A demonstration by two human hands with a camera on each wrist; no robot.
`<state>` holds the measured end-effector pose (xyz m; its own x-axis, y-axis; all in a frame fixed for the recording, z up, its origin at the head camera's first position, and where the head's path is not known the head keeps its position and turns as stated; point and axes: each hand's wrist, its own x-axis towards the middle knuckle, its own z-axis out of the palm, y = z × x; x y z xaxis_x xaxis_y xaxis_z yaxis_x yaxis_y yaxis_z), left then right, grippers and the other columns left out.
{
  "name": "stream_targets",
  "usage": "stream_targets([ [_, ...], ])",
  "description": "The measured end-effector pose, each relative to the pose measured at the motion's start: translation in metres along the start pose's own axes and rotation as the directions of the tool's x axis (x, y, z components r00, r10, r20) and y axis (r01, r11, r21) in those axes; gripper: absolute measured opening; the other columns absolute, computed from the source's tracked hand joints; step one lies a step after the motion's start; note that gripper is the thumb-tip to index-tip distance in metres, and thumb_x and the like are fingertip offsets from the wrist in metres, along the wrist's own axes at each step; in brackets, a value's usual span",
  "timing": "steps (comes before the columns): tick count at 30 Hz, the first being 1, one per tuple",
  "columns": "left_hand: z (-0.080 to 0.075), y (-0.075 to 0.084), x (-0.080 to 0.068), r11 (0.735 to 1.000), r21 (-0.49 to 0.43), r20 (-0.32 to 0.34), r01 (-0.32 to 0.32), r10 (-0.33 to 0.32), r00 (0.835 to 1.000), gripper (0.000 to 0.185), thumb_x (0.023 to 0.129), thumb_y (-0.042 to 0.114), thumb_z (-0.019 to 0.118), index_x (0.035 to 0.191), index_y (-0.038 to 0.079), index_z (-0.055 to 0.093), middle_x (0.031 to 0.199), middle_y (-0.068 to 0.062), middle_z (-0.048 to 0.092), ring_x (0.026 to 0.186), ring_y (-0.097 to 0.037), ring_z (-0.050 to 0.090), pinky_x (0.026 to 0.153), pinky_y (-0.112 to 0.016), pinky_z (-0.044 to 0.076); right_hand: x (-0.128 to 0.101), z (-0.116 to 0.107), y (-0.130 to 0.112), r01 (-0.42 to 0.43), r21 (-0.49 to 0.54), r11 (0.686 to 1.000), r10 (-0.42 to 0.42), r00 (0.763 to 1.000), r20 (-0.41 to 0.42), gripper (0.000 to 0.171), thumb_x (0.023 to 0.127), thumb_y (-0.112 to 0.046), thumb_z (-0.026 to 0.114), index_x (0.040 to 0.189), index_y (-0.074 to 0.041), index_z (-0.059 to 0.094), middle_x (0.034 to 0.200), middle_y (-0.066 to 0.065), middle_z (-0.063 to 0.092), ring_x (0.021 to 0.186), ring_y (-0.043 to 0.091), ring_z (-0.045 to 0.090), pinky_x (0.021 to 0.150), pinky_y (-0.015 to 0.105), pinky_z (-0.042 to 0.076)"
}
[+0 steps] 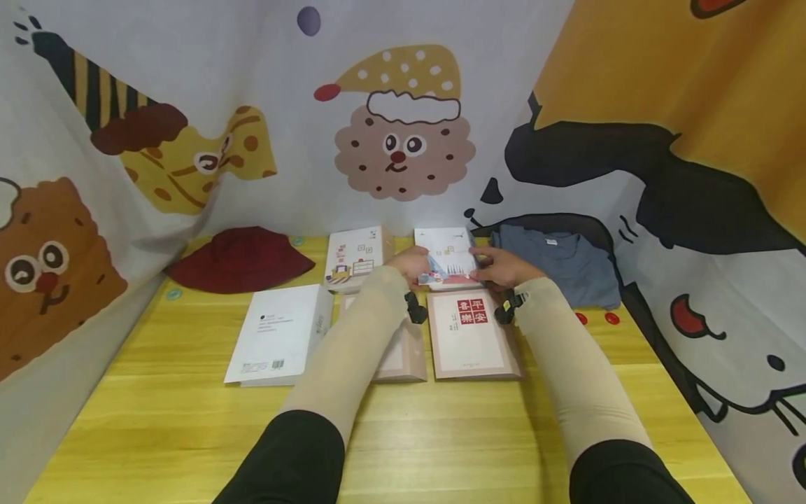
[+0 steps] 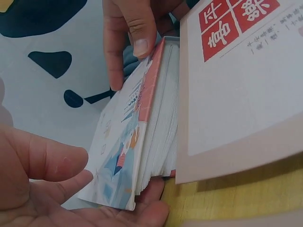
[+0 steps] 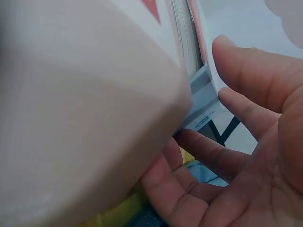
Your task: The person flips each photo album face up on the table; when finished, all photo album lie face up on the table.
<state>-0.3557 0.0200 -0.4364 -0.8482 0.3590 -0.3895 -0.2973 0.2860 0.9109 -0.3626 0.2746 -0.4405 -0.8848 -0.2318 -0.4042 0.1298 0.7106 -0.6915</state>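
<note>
Holding the illustrated book (image 1: 446,267) between both hands, we have it at the far side of the yellow table (image 1: 441,434), just beyond the beige book with the red squares (image 1: 472,334) and beside the folded blue shirt (image 1: 557,266). Our left hand (image 1: 409,264) grasps its left edge and our right hand (image 1: 504,267) grasps its right edge.

To handle it well, we judge that both hands should keep even pressure on the opposite edges, so the pages stay closed and the cover does not buckle, and that the book should stay clear of the beige book's upper edge, which it sits tight against.

In the left wrist view, the book (image 2: 128,142) stands on edge: our left fingers (image 2: 142,213) lie under its lower corner with the thumb alongside the cover, while the right hand's fingertips (image 2: 137,38) pinch the far end. In the right wrist view, our right fingers (image 3: 246,80) curl round the book's corner (image 3: 203,99), with the page block showing between them.

Elsewhere on the table lie a red hat (image 1: 239,259), a white book (image 1: 277,334) and another illustrated book (image 1: 355,257).
</note>
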Motion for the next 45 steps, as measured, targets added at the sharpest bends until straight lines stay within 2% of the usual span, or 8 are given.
stream_targets([
  [7, -0.002, 0.004, -0.006, 0.998, -0.047, -0.004, 0.032, -0.032, 0.999, 0.074, 0.100, -0.007, 0.045, 0.168, 0.009, 0.021, 0.155, -0.022, 0.044, 0.119, -0.032, 0.058, 0.112, -0.052, 0.051, 0.002, 0.002, -0.002, 0.004, 0.039, 0.999, -0.004, 1.000, 0.009, 0.080, 0.103, -0.021, 0.070, 0.169, -0.018, 0.026, 0.165, 0.028, 0.033, 0.138, 0.044, 0.050, 0.103, 0.051, 0.055],
  [14, -0.003, 0.004, -0.011, 0.995, -0.093, -0.007, 0.021, -0.022, 1.000, 0.072, 0.101, -0.006, 0.045, 0.167, 0.010, 0.025, 0.157, -0.022, 0.042, 0.134, -0.037, 0.053, 0.115, -0.051, 0.048, 0.003, 0.003, -0.003, 0.013, -0.012, 1.000, -0.013, 1.000, 0.007, 0.077, 0.103, -0.022, 0.070, 0.169, -0.018, 0.028, 0.164, 0.027, 0.036, 0.133, 0.041, 0.053, 0.098, 0.046, 0.056],
  [21, -0.004, -0.002, -0.007, 0.999, -0.026, -0.041, -0.024, 0.023, 0.999, 0.071, 0.098, -0.007, 0.048, 0.164, 0.009, 0.032, 0.159, -0.021, 0.041, 0.122, -0.033, 0.056, 0.108, -0.048, 0.053, 0.005, 0.005, -0.003, 0.024, -0.001, 1.000, -0.024, 1.000, 0.019, 0.078, 0.103, -0.022, 0.070, 0.169, -0.020, 0.027, 0.165, 0.028, 0.035, 0.137, 0.043, 0.051, 0.108, 0.054, 0.052],
  [26, -0.005, -0.003, -0.005, 0.993, -0.102, -0.035, -0.056, 0.052, 0.998, 0.075, 0.096, -0.012, 0.045, 0.165, 0.014, 0.032, 0.168, -0.019, 0.028, 0.116, -0.029, 0.056, 0.110, -0.048, 0.053, 0.007, 0.008, -0.003, 0.028, 0.024, 0.999, -0.028, 1.000, 0.013, 0.078, 0.103, -0.023, 0.070, 0.169, -0.021, 0.028, 0.164, 0.028, 0.037, 0.138, 0.043, 0.051, 0.110, 0.054, 0.050],
  [30, -0.006, -0.005, -0.004, 0.990, -0.110, -0.038, -0.093, 0.089, 0.995, 0.075, 0.096, -0.013, 0.047, 0.165, 0.015, 0.033, 0.170, -0.020, 0.025, 0.108, -0.027, 0.055, 0.110, -0.050, 0.053, 0.007, 0.010, -0.003, 0.021, 0.039, 0.999, -0.022, 1.000, 0.019, 0.079, 0.103, -0.026, 0.070, 0.169, -0.024, 0.027, 0.164, 0.026, 0.037, 0.135, 0.042, 0.055, 0.109, 0.052, 0.051],
  [36, -0.006, -0.005, -0.007, 0.980, -0.099, -0.027, -0.171, 0.169, 0.985, 0.071, 0.098, -0.008, 0.050, 0.164, 0.016, 0.035, 0.160, -0.024, 0.038, 0.115, -0.033, 0.059, 0.108, -0.050, 0.054, 0.004, 0.012, -0.008, 0.060, 0.023, 0.998, -0.060, 0.998, 0.007, 0.076, 0.104, -0.026, 0.069, 0.168, -0.021, 0.030, 0.161, 0.026, 0.042, 0.137, 0.041, 0.054, 0.115, 0.054, 0.046],
  [42, -0.002, 0.002, -0.010, 0.967, -0.116, -0.055, -0.227, 0.222, 0.973, 0.071, 0.096, -0.007, 0.050, 0.163, 0.013, 0.036, 0.152, -0.027, 0.047, 0.126, -0.041, 0.061, 0.105, -0.051, 0.056, 0.002, 0.014, -0.021, 0.132, -0.072, 0.989, -0.138, 0.987, -0.084, 0.066, 0.101, -0.022, 0.071, 0.161, -0.010, 0.045, 0.154, 0.027, 0.051, 0.137, 0.041, 0.052, 0.115, 0.056, 0.045],
  [45, -0.002, 0.005, -0.013, 0.961, -0.119, -0.085, -0.249, 0.240, 0.967, 0.072, 0.095, -0.007, 0.050, 0.163, 0.014, 0.037, 0.150, -0.027, 0.048, 0.116, -0.037, 0.064, 0.105, -0.054, 0.055, 0.000, 0.016, -0.031, 0.168, -0.116, 0.979, -0.183, 0.974, -0.132, 0.060, 0.099, -0.020, 0.072, 0.155, -0.009, 0.053, 0.149, 0.026, 0.055, 0.134, 0.042, 0.054, 0.112, 0.058, 0.047],
])
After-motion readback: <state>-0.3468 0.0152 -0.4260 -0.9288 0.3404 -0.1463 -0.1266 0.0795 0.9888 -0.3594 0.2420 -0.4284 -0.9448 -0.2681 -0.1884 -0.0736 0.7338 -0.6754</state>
